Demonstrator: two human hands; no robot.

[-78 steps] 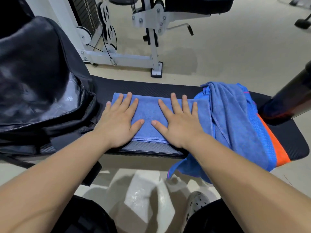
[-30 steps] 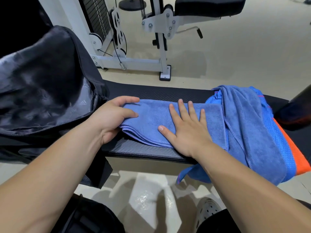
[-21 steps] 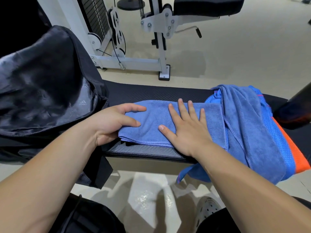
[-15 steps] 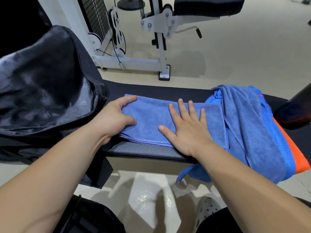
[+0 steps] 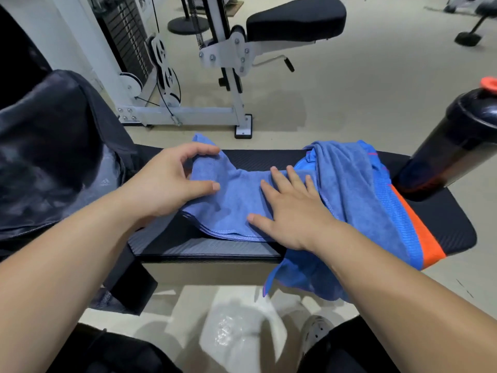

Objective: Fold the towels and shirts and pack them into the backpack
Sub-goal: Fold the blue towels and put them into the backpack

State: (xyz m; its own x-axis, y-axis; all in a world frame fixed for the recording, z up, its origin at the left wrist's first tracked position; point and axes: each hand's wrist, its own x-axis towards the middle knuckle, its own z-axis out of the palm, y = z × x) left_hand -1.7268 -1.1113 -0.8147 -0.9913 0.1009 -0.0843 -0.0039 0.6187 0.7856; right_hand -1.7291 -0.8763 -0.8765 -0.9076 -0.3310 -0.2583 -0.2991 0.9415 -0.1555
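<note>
A folded blue towel (image 5: 231, 208) lies on the black bench (image 5: 215, 249) in front of me. My left hand (image 5: 166, 184) grips its left end and lifts it off the pad, fingers curled over the raised edge. My right hand (image 5: 293, 211) lies flat on the towel's right half, fingers spread. Right of it sits a heap of cloth: another blue towel (image 5: 347, 189) draped over a blue and orange shirt (image 5: 411, 232). The open black backpack (image 5: 51, 154) stands at the bench's left end.
A dark shaker bottle (image 5: 451, 146) with an orange cap stands on the bench's right end. A white weight machine (image 5: 188, 84) with a black seat stands on the beige floor behind the bench. My shoe (image 5: 317, 332) shows below.
My left hand has lifted the towel's left end up and toward the right. The right hand stays flat on the towel. The view has tilted up, showing the bottle.
</note>
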